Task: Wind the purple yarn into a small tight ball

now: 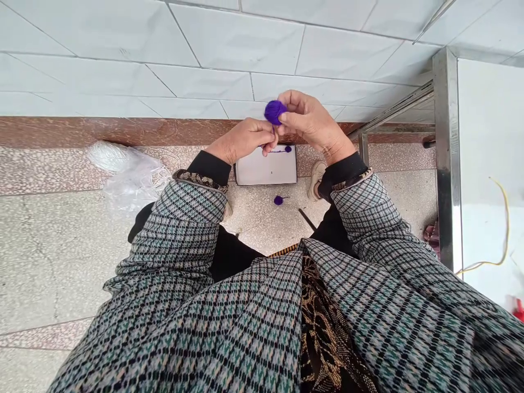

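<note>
A small ball of purple yarn is held up in front of the tiled wall, pinched in the fingers of my right hand. Just to its left, my left hand is closed on a purple strand that runs down from the ball. Below both hands, a white flat box lies on the floor with a smaller purple yarn ball and a strand along its far edge. Another purple yarn ball with a short tail sits on the floor nearer to me.
Bundled white yarn in clear plastic lies on the floor to the left. At right stands a metal-framed table with a yellow cord on its white top. A shoe shows beside the box. The tiled wall rises close ahead.
</note>
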The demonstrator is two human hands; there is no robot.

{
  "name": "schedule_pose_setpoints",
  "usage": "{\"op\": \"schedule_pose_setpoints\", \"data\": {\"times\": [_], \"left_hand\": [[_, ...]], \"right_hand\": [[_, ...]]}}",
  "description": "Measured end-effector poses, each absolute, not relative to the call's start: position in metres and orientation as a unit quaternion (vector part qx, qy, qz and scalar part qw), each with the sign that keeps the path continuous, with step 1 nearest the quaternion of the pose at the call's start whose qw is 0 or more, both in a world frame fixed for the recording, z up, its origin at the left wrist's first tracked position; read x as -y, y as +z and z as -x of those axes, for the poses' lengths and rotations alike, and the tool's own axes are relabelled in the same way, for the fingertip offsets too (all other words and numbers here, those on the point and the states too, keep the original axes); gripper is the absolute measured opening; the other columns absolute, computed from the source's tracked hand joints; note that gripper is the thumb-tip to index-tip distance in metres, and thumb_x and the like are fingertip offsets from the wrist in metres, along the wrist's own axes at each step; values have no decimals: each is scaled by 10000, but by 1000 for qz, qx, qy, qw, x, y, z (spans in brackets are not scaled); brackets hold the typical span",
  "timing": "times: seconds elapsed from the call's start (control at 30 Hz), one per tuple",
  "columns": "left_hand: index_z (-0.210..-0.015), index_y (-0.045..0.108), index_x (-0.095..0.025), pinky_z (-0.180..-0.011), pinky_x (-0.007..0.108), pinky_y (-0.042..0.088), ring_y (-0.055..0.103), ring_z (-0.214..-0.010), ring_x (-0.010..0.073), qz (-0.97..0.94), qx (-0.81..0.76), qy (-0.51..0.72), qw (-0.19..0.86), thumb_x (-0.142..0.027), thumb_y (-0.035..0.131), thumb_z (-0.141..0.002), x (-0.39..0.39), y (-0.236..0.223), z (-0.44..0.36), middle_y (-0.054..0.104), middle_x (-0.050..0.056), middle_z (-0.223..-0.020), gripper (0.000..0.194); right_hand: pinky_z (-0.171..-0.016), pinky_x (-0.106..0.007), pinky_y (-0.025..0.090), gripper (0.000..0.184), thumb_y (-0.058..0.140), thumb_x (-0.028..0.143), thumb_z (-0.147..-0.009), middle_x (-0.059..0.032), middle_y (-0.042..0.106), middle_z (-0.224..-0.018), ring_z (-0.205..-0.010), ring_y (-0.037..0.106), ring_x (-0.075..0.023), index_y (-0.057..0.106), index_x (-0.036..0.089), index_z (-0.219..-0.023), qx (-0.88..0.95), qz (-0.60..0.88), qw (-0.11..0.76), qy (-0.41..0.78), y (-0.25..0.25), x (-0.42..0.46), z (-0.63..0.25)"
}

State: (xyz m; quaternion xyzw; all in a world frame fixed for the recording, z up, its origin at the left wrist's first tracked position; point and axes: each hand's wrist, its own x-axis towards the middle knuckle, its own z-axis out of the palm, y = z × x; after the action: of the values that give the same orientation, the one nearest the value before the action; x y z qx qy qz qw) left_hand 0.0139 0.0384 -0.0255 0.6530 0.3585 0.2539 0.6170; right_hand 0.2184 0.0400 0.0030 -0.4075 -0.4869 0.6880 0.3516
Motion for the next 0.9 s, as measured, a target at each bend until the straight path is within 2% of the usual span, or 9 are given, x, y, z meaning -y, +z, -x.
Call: {"op": "schedule_pose_setpoints", "data": {"times": [0.1,0.17,0.3,0.4,0.53,0.6,0.67,0.8,0.9], "left_hand": [[-662,698,-173,-724,293,531,582,-577,137,-645,-350,242,635,-80,659,-974,-33,-18,-17,633,27,-648,328],[-678,713,-163,-686,283,513,575,-556,131,-630,-360,238,646,-100,671,-986,-31,-17,-18,625,33,-656,317],[-762,741,-164,-618,275,469,556,-543,133,-564,-397,253,678,-223,710,-1020,-32,-21,-19,598,30,-648,267],[-826,723,-190,-598,279,449,494,-523,125,-475,-464,301,685,-278,656,-1034,-38,-29,-16,579,3,-642,235],[-791,579,-233,-595,286,380,308,-528,119,-388,-556,383,627,-199,642,-997,-52,-45,-6,386,-63,-585,218],[-809,550,-242,-620,296,349,331,-588,135,-375,-585,410,591,-101,640,-959,-58,-53,-1,396,-60,-619,224],[-874,592,-227,-677,300,348,407,-691,149,-371,-606,417,566,13,615,-918,-61,-58,3,488,-43,-701,245],[-1087,620,-211,-876,271,387,469,-938,142,-457,-564,479,493,144,654,-892,-58,-60,2,600,-39,-947,406],[-1158,636,-227,-771,295,402,458,-783,118,-495,-520,517,466,144,642,-884,-49,-48,-6,696,-46,-1171,461]], "right_hand": [[-663,-199,568,334,766,-15,-974,43,660,-889,-673,610,-106,571,240,-881,473,498,407,602,3,-43,-211],[-640,-206,550,356,735,-44,-959,38,644,-851,-666,588,-121,559,244,-845,454,533,409,586,5,-43,-207],[-698,-249,593,218,670,73,-1034,21,620,-796,-676,593,-155,615,247,-915,340,482,464,661,13,-44,-212],[-850,-283,634,93,641,174,-1030,-10,708,-932,-788,624,-166,609,257,-1003,285,386,565,672,20,-48,-227],[-974,-267,619,90,613,242,-988,-35,767,-1085,-927,600,-182,568,284,-1054,285,287,653,640,24,-54,-248],[-990,-235,612,101,598,307,-993,-26,764,-1141,-932,588,-177,568,292,-1088,296,260,670,629,23,-55,-253],[-971,-224,614,147,587,312,-1001,-14,753,-1183,-899,591,-156,559,287,-1143,317,263,653,636,22,-54,-252],[-905,-279,653,257,739,287,-994,16,707,-1076,-830,649,-126,542,269,-1159,385,336,524,681,21,-44,-236],[-856,-302,676,339,885,315,-933,23,692,-1037,-880,716,-154,575,264,-1059,402,420,441,683,23,-36,-223]]}}
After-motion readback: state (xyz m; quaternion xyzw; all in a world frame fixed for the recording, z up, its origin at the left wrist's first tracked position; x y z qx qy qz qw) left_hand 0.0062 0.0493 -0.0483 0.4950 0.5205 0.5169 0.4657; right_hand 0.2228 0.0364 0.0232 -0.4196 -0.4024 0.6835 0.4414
